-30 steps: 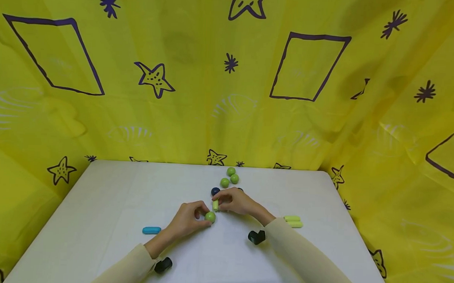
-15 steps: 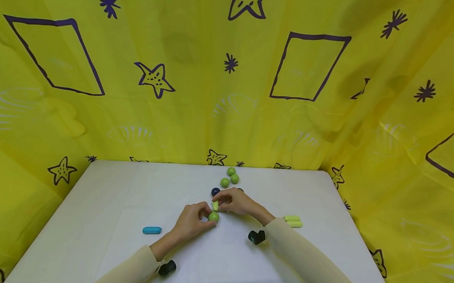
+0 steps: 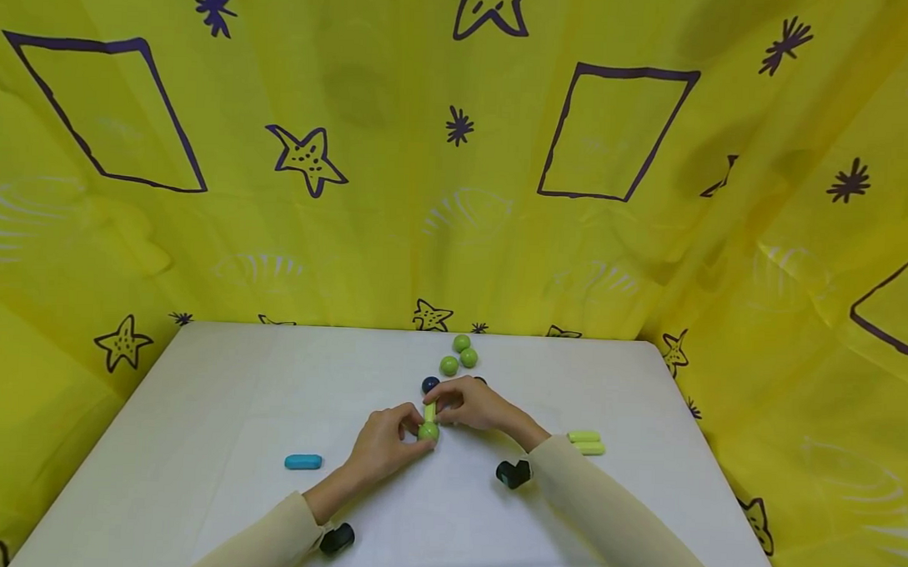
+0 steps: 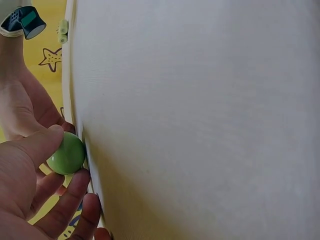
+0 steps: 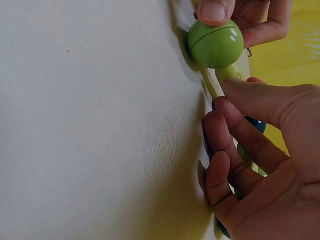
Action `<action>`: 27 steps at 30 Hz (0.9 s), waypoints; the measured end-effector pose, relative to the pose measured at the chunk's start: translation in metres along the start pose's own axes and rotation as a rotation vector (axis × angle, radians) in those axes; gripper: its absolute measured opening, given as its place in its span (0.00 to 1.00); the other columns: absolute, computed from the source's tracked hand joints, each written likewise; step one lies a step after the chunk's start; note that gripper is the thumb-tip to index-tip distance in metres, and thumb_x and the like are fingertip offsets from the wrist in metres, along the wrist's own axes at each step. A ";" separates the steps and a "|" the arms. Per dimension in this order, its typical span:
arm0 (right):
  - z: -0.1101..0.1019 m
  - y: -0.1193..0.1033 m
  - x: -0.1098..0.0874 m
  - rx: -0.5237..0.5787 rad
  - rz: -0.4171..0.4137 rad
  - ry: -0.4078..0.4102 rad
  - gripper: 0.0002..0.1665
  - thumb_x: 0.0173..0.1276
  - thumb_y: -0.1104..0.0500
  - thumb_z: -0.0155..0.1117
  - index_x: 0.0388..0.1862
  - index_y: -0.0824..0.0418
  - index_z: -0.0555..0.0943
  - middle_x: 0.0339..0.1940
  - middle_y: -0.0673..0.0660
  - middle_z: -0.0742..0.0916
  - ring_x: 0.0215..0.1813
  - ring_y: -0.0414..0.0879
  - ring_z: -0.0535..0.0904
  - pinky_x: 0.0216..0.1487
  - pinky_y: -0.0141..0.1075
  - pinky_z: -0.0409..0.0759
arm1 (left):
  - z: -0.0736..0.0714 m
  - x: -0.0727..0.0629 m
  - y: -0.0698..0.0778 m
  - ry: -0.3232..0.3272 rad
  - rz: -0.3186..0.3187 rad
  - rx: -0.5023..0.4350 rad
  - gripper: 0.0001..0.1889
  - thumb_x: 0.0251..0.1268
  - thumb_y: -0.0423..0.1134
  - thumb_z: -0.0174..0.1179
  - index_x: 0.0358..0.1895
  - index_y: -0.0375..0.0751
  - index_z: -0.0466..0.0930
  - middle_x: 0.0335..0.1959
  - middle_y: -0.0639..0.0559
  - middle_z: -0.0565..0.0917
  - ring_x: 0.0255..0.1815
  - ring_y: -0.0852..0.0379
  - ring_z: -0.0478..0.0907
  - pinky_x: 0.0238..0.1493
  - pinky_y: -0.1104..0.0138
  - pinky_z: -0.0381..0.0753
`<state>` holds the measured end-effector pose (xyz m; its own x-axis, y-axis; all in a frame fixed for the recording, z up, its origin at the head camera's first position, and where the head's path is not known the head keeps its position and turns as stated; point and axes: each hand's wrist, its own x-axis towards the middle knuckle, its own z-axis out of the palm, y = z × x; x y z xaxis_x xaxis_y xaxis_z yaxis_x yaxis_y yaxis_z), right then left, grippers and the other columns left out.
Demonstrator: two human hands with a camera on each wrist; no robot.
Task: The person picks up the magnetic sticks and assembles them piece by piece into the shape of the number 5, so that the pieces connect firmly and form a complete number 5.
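A glossy green ball is pinched between the thumb and fingers of my left hand. My right hand pinches a short pale yellow-green rod just beyond it. The rod's near end meets the ball in the head view. In the right wrist view, a seam runs round the ball, and the rod is partly covered by the right thumb. The left wrist view shows the ball low over the white cloth, the rod hidden behind it.
A dark blue ball lies just behind the right fingers; another dark piece is mostly hidden. Several green balls cluster farther back. A blue rod lies left, two pale yellow-green rods right. A yellow curtain surrounds the white table.
My left hand has moved slightly right and brought the green ball against the rod's near end. The right hand stays nearly still.
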<state>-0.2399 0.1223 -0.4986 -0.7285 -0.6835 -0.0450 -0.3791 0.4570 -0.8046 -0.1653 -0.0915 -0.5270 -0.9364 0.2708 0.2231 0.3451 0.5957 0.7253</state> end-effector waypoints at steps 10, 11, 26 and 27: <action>-0.002 0.000 -0.002 -0.023 -0.004 -0.013 0.19 0.68 0.68 0.71 0.57 0.58 0.85 0.41 0.50 0.88 0.43 0.42 0.82 0.45 0.33 0.79 | -0.001 -0.001 0.001 -0.013 -0.011 -0.007 0.12 0.56 0.43 0.78 0.38 0.49 0.83 0.33 0.59 0.88 0.28 0.62 0.72 0.30 0.70 0.71; -0.003 -0.001 -0.003 -0.033 -0.007 -0.014 0.19 0.68 0.68 0.70 0.58 0.58 0.85 0.43 0.51 0.89 0.45 0.42 0.82 0.46 0.33 0.79 | -0.001 -0.001 0.001 -0.014 -0.011 -0.007 0.12 0.56 0.43 0.78 0.38 0.49 0.83 0.33 0.59 0.88 0.28 0.62 0.72 0.30 0.70 0.71; -0.060 -0.013 -0.054 -0.161 -0.062 -0.055 0.22 0.69 0.68 0.68 0.62 0.63 0.81 0.51 0.63 0.87 0.50 0.50 0.83 0.50 0.41 0.82 | -0.002 0.001 0.002 -0.028 0.002 -0.013 0.13 0.55 0.42 0.78 0.37 0.47 0.82 0.32 0.56 0.88 0.26 0.65 0.71 0.28 0.70 0.71; -0.064 -0.012 -0.059 -0.170 -0.057 -0.059 0.22 0.69 0.68 0.68 0.62 0.63 0.81 0.52 0.63 0.87 0.49 0.50 0.84 0.50 0.43 0.82 | -0.002 0.001 0.001 -0.029 0.000 -0.012 0.13 0.55 0.42 0.78 0.37 0.47 0.82 0.32 0.56 0.88 0.26 0.65 0.70 0.28 0.70 0.71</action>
<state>-0.2291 0.1941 -0.4484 -0.6705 -0.7408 -0.0405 -0.5133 0.5027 -0.6956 -0.1658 -0.0923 -0.5243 -0.9341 0.2926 0.2046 0.3442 0.5863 0.7333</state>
